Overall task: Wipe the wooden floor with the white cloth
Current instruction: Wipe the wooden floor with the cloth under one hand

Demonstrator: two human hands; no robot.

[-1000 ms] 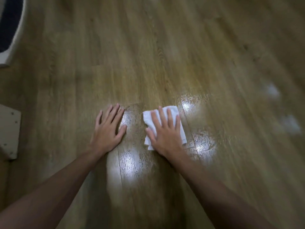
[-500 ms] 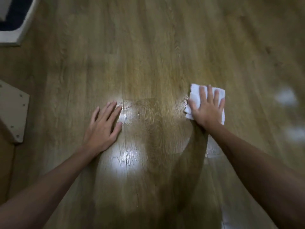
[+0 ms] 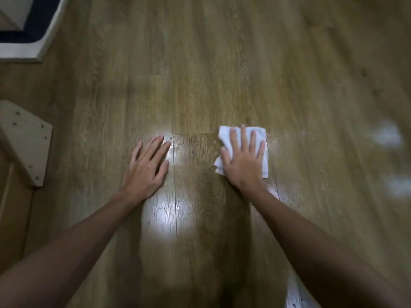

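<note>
A folded white cloth lies flat on the wooden floor right of centre. My right hand presses down on it with fingers spread, covering most of it. My left hand rests palm down on the bare floor to the left of the cloth, fingers apart, holding nothing. The boards between and below my hands shine with a wet-looking glare.
A pale wooden panel with screw heads stands at the left edge. A white-edged piece with a dark blue surface sits in the top left corner. Blurred white patches show on the floor at the far right.
My right hand swept the cloth out to the right, then back left toward the centre. My left hand stayed planted on the floor.
</note>
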